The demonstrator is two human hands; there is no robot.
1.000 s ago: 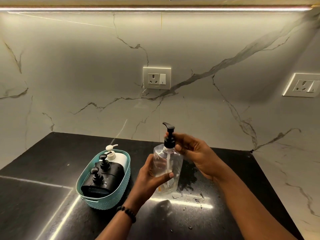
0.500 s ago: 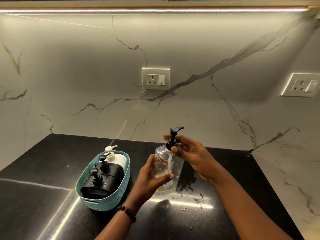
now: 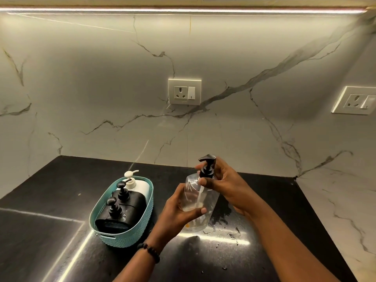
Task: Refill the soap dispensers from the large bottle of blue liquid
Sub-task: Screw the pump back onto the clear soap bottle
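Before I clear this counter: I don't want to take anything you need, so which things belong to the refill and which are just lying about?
Job:
clear dispenser, held by left hand
its black pump, gripped by right hand
dispensers in the teal basket

Lying about:
wall sockets
water drops on the counter

Bare forearms; black beaded bracelet (image 3: 149, 251)

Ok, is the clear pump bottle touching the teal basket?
Apart. In the head view a strip of dark counter shows between the clear pump bottle, held by the left hand, and the teal basket.
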